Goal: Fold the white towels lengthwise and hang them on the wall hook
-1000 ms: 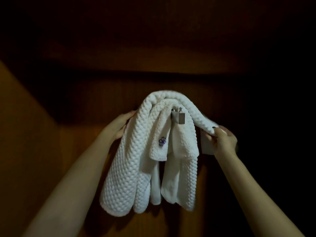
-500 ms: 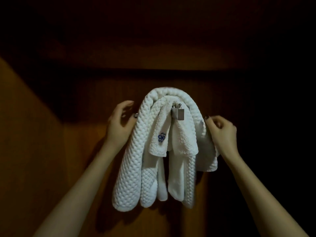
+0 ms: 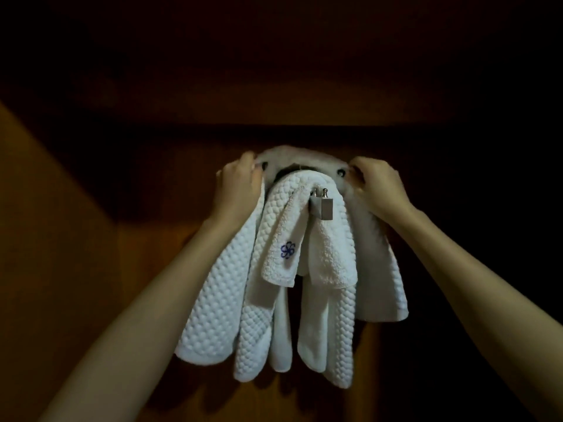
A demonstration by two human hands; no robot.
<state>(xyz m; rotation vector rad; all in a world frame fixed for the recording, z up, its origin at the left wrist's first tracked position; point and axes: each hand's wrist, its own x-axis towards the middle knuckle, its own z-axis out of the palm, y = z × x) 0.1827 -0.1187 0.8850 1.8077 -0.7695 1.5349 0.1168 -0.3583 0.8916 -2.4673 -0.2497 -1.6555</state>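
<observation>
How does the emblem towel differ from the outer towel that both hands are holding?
The emblem towel is looped terry with a blue mark; the outer towel is quilted. The emblem towel ends higher; the outer towel hangs lower. Only the outer towel is gripped, by left hand and right hand. Both are white.

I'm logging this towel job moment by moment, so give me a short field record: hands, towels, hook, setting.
left hand: grips the top fold of the outer waffle towel
right hand: grips the same fold on the other side
outer waffle towel: top held above the wall hook, ends hanging on both sides
inner waffle towel: draped over the hook
small towel: draped over the hook, blue flower emblem
wall hook: metal, two pegs showing
wall: dark wood, dim light
</observation>
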